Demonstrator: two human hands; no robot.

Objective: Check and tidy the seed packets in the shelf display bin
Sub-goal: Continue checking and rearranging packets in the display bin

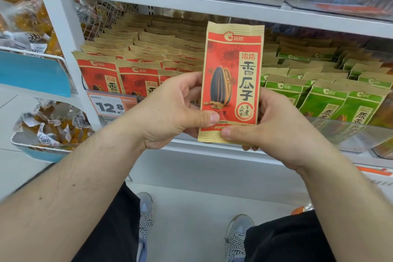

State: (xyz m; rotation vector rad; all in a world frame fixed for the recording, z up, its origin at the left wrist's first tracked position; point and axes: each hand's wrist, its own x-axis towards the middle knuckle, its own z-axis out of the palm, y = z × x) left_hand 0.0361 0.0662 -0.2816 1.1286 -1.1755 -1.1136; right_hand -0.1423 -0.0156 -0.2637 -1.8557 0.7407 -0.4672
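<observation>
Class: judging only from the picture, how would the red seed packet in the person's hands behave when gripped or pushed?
The red packet probably keeps its shape: gripped only low down, it stands upright. It looks thin, so likely light. Its flat shape won't roll.

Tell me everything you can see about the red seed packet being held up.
The red seed packet is a tall, narrow pouch, paper-like tan at its crimped top and bottom edges, with a red front printed with a striped sunflower seed and large dark characters. It looks sealed, flat and upright, facing the camera in front of the shelf bin. The left hand pinches its lower left edge; the right hand grips its bottom right corner.
</observation>
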